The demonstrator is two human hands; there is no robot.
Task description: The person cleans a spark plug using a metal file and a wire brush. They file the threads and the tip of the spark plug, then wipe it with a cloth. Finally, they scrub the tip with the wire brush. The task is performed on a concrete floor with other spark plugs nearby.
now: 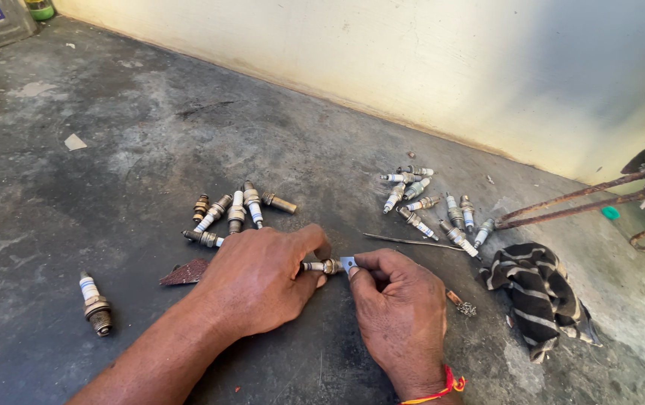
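Gripping spark plug in left hand, we clench small metal blade in right hand against its tip; likely cleaning electrode, steady scraping needed.

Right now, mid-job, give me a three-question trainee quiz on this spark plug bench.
1. True or false: the left hand holds a spark plug down on the dark floor.
2. What does the right hand pinch against that plug's tip? A) striped rag B) small flat metal piece C) thin rod
3. Fill in: a lone spark plug lies to the ____ of both hands.

Key: 1 true; 2 B, the small flat metal piece, while the striped rag and thin rod lie untouched; 3 left.
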